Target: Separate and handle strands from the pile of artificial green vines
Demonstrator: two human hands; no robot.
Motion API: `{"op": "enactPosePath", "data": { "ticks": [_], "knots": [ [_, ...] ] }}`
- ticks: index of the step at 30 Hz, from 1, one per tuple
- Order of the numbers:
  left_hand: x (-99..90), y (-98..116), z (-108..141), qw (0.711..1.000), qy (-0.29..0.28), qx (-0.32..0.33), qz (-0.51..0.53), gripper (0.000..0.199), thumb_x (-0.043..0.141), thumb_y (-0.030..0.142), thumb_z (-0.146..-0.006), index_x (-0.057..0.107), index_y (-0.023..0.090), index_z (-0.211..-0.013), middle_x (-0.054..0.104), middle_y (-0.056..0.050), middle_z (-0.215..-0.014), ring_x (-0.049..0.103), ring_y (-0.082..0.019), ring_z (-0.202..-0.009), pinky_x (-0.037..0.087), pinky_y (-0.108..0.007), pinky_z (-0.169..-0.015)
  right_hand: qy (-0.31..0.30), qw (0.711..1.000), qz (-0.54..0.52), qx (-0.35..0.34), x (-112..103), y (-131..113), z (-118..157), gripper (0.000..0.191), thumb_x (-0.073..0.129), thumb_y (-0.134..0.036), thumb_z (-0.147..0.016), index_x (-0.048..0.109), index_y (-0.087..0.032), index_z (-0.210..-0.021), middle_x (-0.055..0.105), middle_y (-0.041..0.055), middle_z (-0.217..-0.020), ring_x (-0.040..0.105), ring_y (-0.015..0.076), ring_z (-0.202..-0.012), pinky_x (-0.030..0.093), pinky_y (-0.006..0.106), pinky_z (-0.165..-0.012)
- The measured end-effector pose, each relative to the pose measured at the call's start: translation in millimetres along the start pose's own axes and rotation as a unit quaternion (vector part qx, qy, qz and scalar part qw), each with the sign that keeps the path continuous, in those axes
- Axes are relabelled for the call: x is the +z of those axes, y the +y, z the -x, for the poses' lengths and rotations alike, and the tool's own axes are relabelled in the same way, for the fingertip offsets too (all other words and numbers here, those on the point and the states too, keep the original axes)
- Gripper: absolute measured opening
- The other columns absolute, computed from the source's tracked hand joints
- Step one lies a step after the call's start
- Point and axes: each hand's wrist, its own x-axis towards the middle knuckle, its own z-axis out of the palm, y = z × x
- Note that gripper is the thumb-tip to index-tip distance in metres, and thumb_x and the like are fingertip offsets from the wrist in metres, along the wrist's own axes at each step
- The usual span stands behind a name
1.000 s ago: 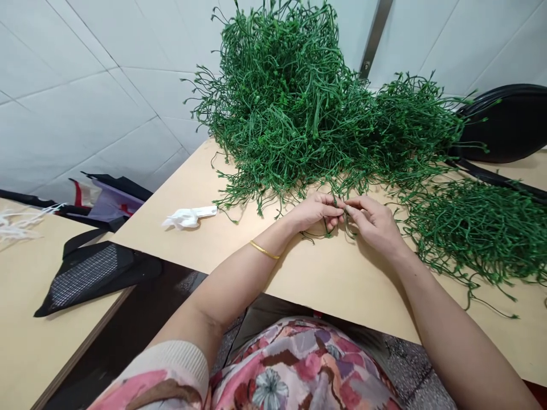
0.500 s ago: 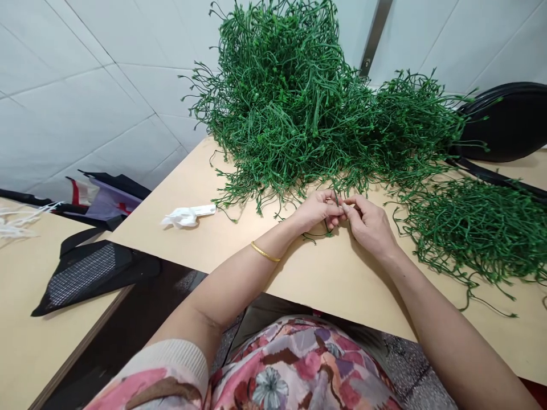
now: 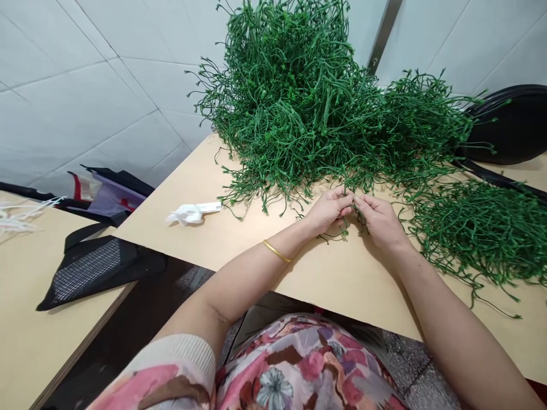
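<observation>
A tall heap of green plastic sprigs [image 3: 294,97] covers the back of the light wooden table [image 3: 342,279]. A flatter heap of the same sprigs [image 3: 478,228] lies at the right. My left hand [image 3: 328,209] and my right hand [image 3: 380,221] meet at the front edge of the tall heap, fingertips together. Both pinch a small green sprig [image 3: 352,213] between them, and its thin stems hang down onto the table under my fingers. A gold bangle [image 3: 276,251] is on my left wrist.
A crumpled white tissue [image 3: 192,213] lies on the table to the left. A black chair back [image 3: 508,125] stands at the far right behind the sprigs. A second table [image 3: 25,341] at the left carries a black mesh bag [image 3: 89,273].
Both hands stay joined on the sprig, with small finger shifts. The view has drifted a little, so the hands sit slightly higher and more to the right.
</observation>
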Motion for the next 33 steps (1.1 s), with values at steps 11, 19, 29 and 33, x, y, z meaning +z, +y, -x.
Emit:
{"op": "enactPosePath", "data": {
  "ticks": [11,19,29,33],
  "knots": [
    [10.7,-9,-6,0.992,0.088,0.051,-0.081,0.019,0.047,0.010,-0.084,0.042,0.017,-0.067,0.034,0.009,-0.043,0.027,-0.001,-0.035,0.020,-0.015,-0.038,0.122,0.894,0.414,-0.118,6,-9,9,0.023,0.037,-0.028,-0.089,0.045,-0.020,-0.069,0.048,0.0031,-0.064,0.034,0.0143,-0.054,0.021,0.030,-0.055],
    [1.3,-1,-1,0.993,0.017,0.001,-0.119,0.020,0.050,0.006,-0.080,0.042,0.015,-0.063,0.039,0.007,-0.047,0.033,-0.002,-0.036,0.028,-0.017,-0.039,0.091,0.948,0.300,-0.062,-3,-5,2,0.029,0.041,-0.030,-0.086,0.037,-0.022,-0.059,0.041,-0.0013,-0.052,0.035,0.0137,-0.052,0.025,0.028,-0.055],
    [5.2,2,-3,0.993,0.001,-0.016,-0.119,0.017,0.049,0.009,-0.076,0.041,0.017,-0.065,0.033,0.009,-0.046,0.024,-0.003,-0.040,0.021,-0.020,-0.043,0.089,0.991,0.101,-0.003,-6,-3,-1,0.040,0.048,-0.042,-0.083,0.034,-0.022,-0.052,0.030,-0.0047,-0.046,0.029,0.0099,-0.048,0.023,0.027,-0.049],
    [2.0,-2,-2,0.938,0.031,0.109,-0.327,0.017,0.049,0.008,-0.073,0.041,0.016,-0.060,0.035,0.006,-0.052,0.030,-0.006,-0.050,0.024,-0.022,-0.051,0.013,1.000,0.003,0.028,-9,4,2,0.039,0.052,-0.048,-0.080,0.036,-0.022,-0.054,0.034,-0.0053,-0.046,0.031,0.0091,-0.046,0.025,0.025,-0.045]
  ]
}}
